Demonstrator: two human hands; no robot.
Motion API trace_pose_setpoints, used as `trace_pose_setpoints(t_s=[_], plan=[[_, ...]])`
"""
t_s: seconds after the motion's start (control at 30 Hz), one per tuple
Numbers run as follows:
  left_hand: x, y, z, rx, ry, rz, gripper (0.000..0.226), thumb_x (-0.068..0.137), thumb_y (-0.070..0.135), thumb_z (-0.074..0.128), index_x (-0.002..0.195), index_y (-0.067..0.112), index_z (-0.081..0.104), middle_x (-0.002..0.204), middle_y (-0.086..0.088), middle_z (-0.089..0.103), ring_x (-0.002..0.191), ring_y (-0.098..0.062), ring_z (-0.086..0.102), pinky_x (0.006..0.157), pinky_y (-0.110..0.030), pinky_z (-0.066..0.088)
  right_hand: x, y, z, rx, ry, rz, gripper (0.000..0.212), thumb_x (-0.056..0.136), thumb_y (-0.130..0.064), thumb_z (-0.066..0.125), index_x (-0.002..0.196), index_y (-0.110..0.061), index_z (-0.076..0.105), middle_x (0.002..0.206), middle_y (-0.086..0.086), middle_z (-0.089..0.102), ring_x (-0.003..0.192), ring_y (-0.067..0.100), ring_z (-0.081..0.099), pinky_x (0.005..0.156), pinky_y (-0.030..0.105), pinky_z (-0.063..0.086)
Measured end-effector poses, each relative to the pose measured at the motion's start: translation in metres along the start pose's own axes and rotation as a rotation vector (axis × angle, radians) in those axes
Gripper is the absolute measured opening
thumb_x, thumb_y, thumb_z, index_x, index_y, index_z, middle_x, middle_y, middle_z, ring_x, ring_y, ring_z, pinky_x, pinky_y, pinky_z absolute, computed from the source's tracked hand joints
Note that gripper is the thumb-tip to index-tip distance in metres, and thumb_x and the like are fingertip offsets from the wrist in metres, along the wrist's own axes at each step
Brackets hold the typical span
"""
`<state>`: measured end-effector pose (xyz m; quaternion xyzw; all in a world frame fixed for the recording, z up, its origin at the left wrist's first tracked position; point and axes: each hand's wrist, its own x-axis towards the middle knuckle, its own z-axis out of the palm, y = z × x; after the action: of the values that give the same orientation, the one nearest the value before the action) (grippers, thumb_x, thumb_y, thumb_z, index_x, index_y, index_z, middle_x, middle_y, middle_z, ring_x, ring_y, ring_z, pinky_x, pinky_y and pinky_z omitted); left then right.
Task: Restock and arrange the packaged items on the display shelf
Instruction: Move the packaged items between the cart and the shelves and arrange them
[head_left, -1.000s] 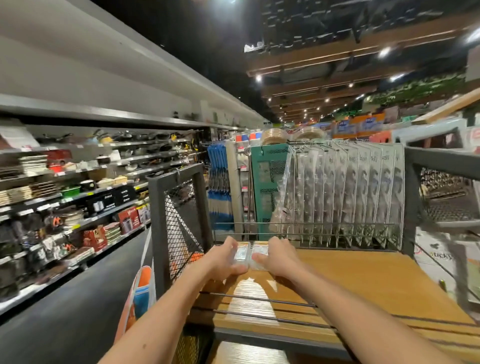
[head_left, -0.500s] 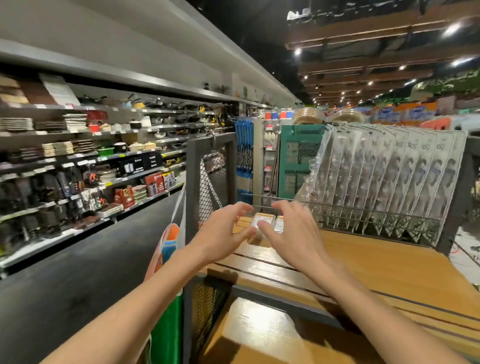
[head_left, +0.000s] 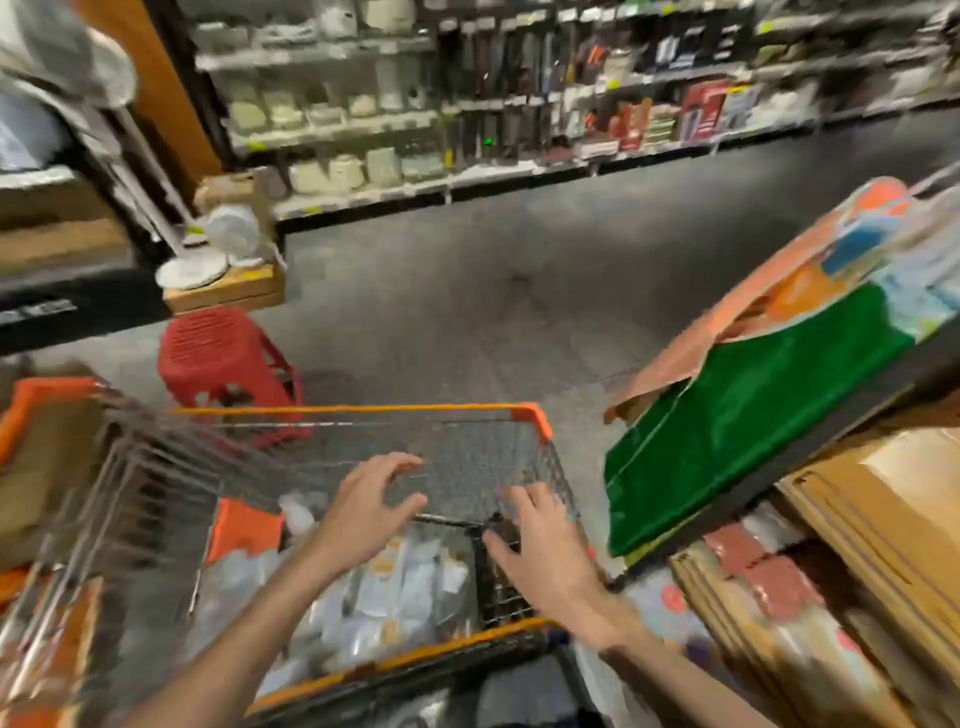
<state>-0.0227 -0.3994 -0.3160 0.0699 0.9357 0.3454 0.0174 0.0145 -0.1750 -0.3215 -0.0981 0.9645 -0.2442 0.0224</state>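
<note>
Clear plastic packets with pale contents (head_left: 400, 587) lie heaped in the near end of the orange-rimmed wire trolley (head_left: 358, 410). They are jumbled, and motion blur keeps me from telling which way any one points. Just above the heap hover the left hand (head_left: 371, 512) and right hand (head_left: 540, 551), fingers spread, both holding nothing. Beyond the trolley's far left stands a red plastic stool (head_left: 223, 358). On the right a green-and-orange bag (head_left: 753, 415) slopes, running off the right edge.
</note>
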Motion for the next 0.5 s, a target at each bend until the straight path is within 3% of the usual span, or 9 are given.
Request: trace_pose_setpoints(t_s=[0.1, 0.2, 0.33, 0.43, 0.5], plan=[[-0.068, -0.094, -0.010, -0.010, -0.007, -0.279, 0.038, 0.081, 0.017, 0.075, 0.112, 0.028, 0.056, 0.104, 0.005, 0.058, 0.101, -0.015, 0.057, 0.084, -0.024, 0.039, 0.005, -0.039, 0.080, 0.038, -0.292, -0.001, 0.045, 0.092, -0.040, 0.054, 0.130, -0.016, 0.046, 0.125, 0.006, 0.047, 0.120, 0.028, 0.044, 0.097, 0.035, 0.039], [-0.119, -0.177, -0.010, -0.018, -0.100, -0.571, 0.043, 0.079, 0.025, 0.076, 0.118, 0.023, 0.058, 0.115, -0.002, 0.061, 0.112, -0.024, 0.057, 0.090, -0.028, 0.042, 0.016, -0.079, 0.146, 0.070, -0.559, 0.056, 0.049, 0.094, -0.042, 0.053, 0.134, -0.015, 0.042, 0.132, 0.007, 0.046, 0.120, 0.025, 0.049, 0.097, 0.033, 0.040], [-0.142, -0.225, 0.002, -0.061, -0.138, -0.681, 0.075, 0.068, 0.061, 0.075, 0.129, 0.022, 0.054, 0.119, -0.004, 0.063, 0.115, -0.027, 0.056, 0.095, -0.036, 0.046, 0.019, -0.102, 0.202, 0.010, -0.728, 0.213, 0.060, 0.091, -0.044, 0.055, 0.135, -0.007, 0.039, 0.125, 0.014, 0.055, 0.114, 0.030, 0.054, 0.090, 0.034, 0.046], [-0.139, -0.247, 0.003, -0.056, -0.205, -0.701, 0.078, 0.072, 0.063, 0.067, 0.136, 0.025, 0.045, 0.128, -0.004, 0.058, 0.117, -0.027, 0.052, 0.097, -0.038, 0.044, 0.019, -0.115, 0.235, -0.002, -0.784, 0.383, 0.051, 0.084, -0.038, 0.061, 0.123, -0.009, 0.043, 0.118, 0.011, 0.057, 0.109, 0.029, 0.056, 0.077, 0.030, 0.043], [-0.131, -0.240, 0.005, -0.076, -0.186, -0.754, 0.082, 0.074, 0.065, 0.064, 0.140, 0.024, 0.041, 0.134, -0.007, 0.054, 0.122, -0.028, 0.048, 0.099, -0.036, 0.043, 0.017, -0.111, 0.241, 0.018, -0.782, 0.444, 0.055, 0.081, -0.036, 0.064, 0.123, -0.009, 0.041, 0.119, 0.010, 0.057, 0.110, 0.028, 0.057, 0.078, 0.030, 0.043]])
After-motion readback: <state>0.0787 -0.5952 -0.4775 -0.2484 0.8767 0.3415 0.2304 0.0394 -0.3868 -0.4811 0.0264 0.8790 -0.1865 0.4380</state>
